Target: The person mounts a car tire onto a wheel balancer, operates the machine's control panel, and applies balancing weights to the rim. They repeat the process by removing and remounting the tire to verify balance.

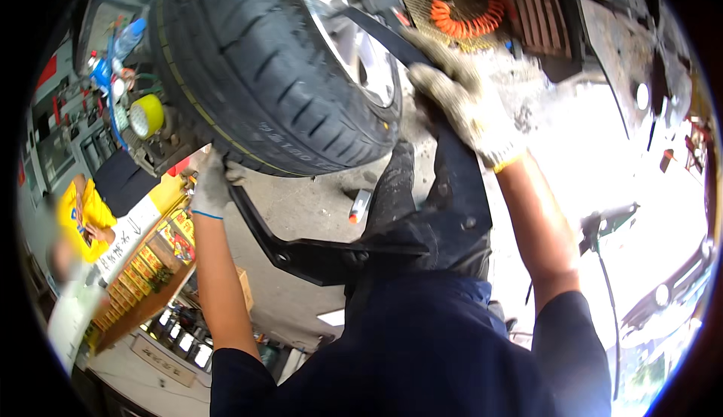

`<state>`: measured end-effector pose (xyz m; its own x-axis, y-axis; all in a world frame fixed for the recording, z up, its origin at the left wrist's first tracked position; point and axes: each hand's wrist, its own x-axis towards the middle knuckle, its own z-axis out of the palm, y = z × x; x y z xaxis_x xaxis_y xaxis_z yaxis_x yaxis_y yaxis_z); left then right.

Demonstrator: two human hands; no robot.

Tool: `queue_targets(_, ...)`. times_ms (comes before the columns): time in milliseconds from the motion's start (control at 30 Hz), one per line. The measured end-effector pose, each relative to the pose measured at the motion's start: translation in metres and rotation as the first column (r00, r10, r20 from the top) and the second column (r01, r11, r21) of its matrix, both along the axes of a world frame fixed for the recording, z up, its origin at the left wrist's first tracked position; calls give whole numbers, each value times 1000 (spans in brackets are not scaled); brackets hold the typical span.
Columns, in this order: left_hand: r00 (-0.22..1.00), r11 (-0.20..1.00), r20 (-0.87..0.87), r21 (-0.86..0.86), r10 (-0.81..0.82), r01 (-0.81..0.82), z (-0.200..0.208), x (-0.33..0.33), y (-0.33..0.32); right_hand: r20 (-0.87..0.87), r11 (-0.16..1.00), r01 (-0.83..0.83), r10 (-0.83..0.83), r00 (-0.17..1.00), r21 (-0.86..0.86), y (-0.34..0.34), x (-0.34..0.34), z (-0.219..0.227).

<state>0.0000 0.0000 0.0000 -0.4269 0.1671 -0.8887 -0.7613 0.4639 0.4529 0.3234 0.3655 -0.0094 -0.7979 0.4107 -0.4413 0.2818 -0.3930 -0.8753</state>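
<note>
A large black tire (263, 71) on a silver alloy wheel (361, 52) fills the upper middle, tilted, with its tread toward me. My left hand (212, 180), in a pale glove with a blue cuff, grips the tire's lower left edge; some fingers are hidden. Around the tire's lower side bends a black metal arm (320, 260) with bolts in it. On its right end lies my right hand (461, 101), in a cream knitted glove, fingers curled over a black bar (384, 37) that reaches toward the wheel.
An orange coiled air hose (471, 22) lies at the upper right. A small grey and orange item (360, 206) rests on the floor by my leg. At left are a yellow tape roll (147, 117), a blue bottle (129, 38) and a seated person in yellow (92, 217). A dark cable (608, 289) hangs at right.
</note>
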Motion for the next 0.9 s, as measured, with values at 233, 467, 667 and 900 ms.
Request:
queue_targets(233,997,930,63,361,53,-72,50,44,-54,31,959,279,-280,959,44,-61,38,98)
queue_targets(467,918,762,43,543,394,-353,96,33,-216,-263,991,64,-31,964,118,-161,-81,188)
queue_targets(667,848,749,-79,517,525,-415,33,60,-383,-291,983,-129,161,943,128,-318,-232,226)
queue_targets(900,752,738,-67,267,656,-620,35,70,-502,-154,966,-229,246,957,117,-450,-391,257)
